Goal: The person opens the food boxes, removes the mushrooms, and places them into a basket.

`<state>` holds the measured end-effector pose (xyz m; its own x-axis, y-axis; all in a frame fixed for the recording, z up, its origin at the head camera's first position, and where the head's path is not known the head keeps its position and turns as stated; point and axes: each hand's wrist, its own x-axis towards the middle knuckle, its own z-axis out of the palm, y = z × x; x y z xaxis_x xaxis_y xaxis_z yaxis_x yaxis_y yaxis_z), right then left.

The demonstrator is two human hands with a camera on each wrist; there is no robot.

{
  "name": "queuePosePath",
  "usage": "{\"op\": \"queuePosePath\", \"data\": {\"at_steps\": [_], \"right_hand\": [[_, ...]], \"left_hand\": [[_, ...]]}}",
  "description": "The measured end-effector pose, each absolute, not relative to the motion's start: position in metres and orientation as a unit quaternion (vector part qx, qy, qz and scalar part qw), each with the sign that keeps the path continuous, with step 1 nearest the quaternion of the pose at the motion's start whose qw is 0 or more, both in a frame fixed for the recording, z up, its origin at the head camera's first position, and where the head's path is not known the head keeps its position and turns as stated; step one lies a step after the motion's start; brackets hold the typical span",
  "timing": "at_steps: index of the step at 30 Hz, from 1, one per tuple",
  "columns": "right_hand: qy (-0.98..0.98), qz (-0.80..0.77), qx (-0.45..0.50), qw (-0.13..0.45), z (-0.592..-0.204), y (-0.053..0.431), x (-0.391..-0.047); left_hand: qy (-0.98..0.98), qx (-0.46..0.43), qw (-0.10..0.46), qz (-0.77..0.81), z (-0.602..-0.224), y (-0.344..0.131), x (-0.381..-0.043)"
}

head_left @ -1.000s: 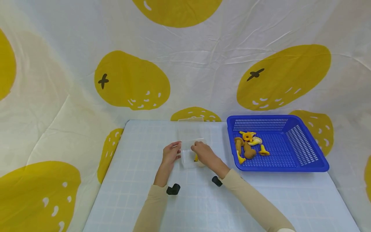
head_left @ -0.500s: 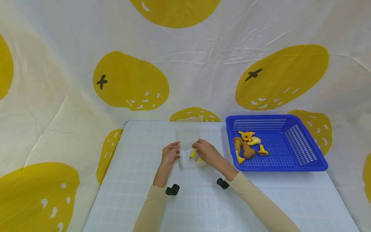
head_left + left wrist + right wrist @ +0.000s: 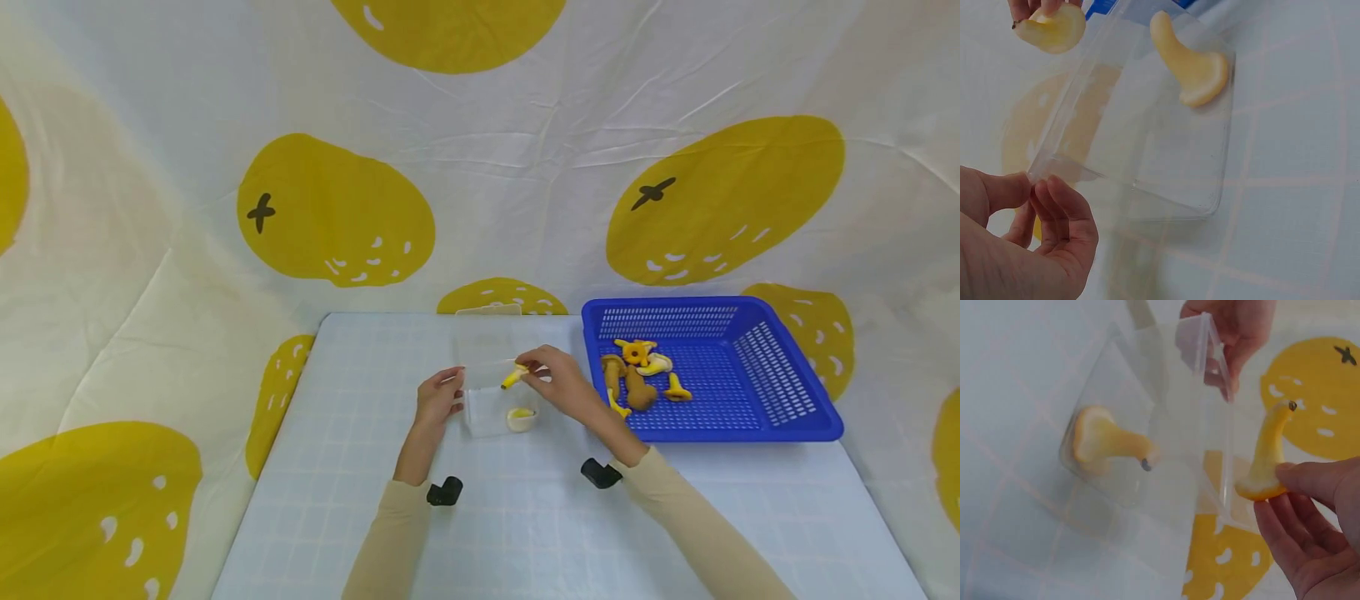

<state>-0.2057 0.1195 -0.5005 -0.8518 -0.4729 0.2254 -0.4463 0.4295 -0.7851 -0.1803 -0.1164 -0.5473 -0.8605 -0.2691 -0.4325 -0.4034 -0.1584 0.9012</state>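
Observation:
A clear plastic box [image 3: 486,410] stands on the table, its lid [image 3: 486,333] lying back behind it. My left hand [image 3: 438,398] pinches the rim at the box's left side, thumb against fingers in the left wrist view. My right hand [image 3: 561,383] holds a yellow toy mushroom [image 3: 513,379] above the box opening, pinched by its cap between thumb and fingertips; its dark-tipped stem [image 3: 1275,428] points away from the palm. Inside the box, a second yellow mushroom [image 3: 1107,437] lies on its side near one wall.
To the right of the box, a blue basket [image 3: 780,435] holds several yellow and brown toy mushrooms [image 3: 641,390] at its left end. A curtain with yellow fruit prints [image 3: 337,204] hangs behind the table [image 3: 517,533].
My right hand has moved up and to the right with its mushroom. The mushroom in the box has come into full view. My left hand has stayed at the rim.

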Motion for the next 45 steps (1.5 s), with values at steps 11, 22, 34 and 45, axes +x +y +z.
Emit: {"op": "queuePosePath", "data": {"at_steps": [11,22,34,45], "right_hand": [[0.856,-0.473,-0.211,0.01,-0.484,0.157,-0.205],[0.863,-0.474,-0.171,-0.019,-0.48,0.197,-0.199],[0.874,-0.457,-0.154,-0.054,-0.489,0.25,-0.185],[0.915,-0.378,-0.138,-0.038,-0.505,0.294,-0.17]], "left_hand": [[0.65,-0.262,0.051,0.712,-0.549,-0.117,-0.181],[0.65,-0.268,0.054,0.709,-0.549,-0.118,-0.181],[0.631,-0.273,0.069,0.723,-0.545,-0.12,-0.182],[0.632,-0.272,0.076,0.722,-0.543,-0.121,-0.179]]}}
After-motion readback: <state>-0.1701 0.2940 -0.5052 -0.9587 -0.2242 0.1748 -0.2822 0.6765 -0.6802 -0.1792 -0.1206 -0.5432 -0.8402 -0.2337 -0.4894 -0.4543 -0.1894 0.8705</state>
